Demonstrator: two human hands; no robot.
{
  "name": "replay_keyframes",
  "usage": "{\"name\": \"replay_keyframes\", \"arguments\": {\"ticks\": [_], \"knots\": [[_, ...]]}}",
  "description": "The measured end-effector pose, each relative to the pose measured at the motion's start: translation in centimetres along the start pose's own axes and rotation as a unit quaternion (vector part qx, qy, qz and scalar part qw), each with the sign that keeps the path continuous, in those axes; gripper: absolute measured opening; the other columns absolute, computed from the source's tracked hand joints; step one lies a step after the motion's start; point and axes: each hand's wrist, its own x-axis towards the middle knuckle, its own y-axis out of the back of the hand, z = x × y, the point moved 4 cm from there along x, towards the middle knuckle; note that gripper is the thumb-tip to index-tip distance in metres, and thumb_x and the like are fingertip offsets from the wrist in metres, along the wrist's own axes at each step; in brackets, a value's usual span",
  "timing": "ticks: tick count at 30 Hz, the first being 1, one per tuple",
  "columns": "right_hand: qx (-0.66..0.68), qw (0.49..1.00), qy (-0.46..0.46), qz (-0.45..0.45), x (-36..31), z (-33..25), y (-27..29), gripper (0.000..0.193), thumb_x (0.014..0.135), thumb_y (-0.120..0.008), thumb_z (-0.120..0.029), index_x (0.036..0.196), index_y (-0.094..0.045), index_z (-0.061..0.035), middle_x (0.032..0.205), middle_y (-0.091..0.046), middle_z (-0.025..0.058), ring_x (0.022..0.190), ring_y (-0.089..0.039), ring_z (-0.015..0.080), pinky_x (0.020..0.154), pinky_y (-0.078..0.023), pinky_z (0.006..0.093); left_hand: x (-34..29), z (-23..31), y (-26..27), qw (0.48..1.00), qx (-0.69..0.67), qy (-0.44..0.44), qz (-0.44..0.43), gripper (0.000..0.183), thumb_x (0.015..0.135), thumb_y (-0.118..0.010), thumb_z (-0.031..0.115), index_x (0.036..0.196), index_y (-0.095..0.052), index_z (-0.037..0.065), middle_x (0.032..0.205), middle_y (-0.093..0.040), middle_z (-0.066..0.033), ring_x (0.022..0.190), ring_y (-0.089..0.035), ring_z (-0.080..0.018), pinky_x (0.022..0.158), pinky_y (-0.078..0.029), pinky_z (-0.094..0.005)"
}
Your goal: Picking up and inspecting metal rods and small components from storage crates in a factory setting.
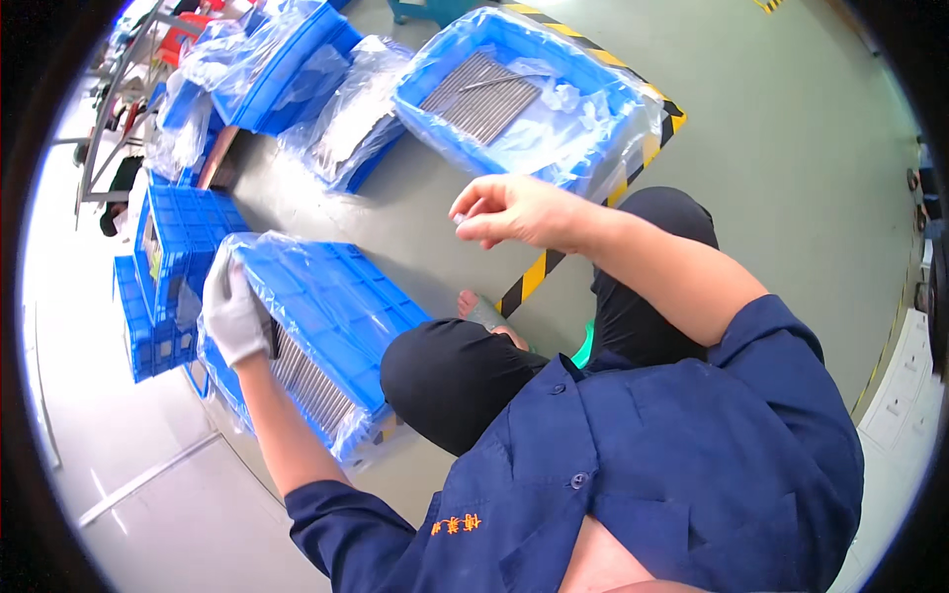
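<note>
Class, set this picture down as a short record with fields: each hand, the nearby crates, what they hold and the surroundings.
Left hand: white-gloved, touching the plastic-lined edge of the near blue crate
Right hand: bare, fingers bent; whether it pinches something small is unclear
Near crate contents: row of thin grey rods
Far blue crate: plastic-lined, beyond the right hand, holding more grey rods
Left of picture: stacked blue crates
Floor: black-and-yellow tape

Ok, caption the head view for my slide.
Gloved left hand at a blue crate of grey rods; bare right hand midair.
</note>
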Motion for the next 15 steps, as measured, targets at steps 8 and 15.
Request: {"name": "replay_keyframes", "arguments": {"ticks": [8,15], "knots": [[-0.081,0.996,0.038,0.028,-2.0,-0.3,3.1,0.031,0.073,-0.066,-0.023,0.094,-0.056,-0.0017,0.084,-0.062,0.0082,0.079,-0.057,0.0141,0.072,-0.045,0.0264,3.6,8.9,-24.0,0.952,0.068,-0.174,-0.242,0.035,0.072,-0.058,0.023,0.105,-0.058,0.009,0.104,-0.058,-0.0136,0.099,-0.053,-0.0281,0.086,-0.04,-0.033],[-0.119,0.985,0.036,0.117,-3.4,-0.9,8.4,0.029,0.074,-0.064,-0.016,0.097,-0.055,-0.0024,0.083,-0.058,0.0058,0.078,-0.054,0.011,0.073,-0.044,0.0264,1.4,4.0,-39.1,0.879,0.181,-0.153,-0.414,0.051,0.073,-0.058,0.03,0.118,-0.047,0.009,0.119,-0.048,-0.0133,0.107,-0.047,-0.0274,0.091,-0.037,-0.0332]]}}
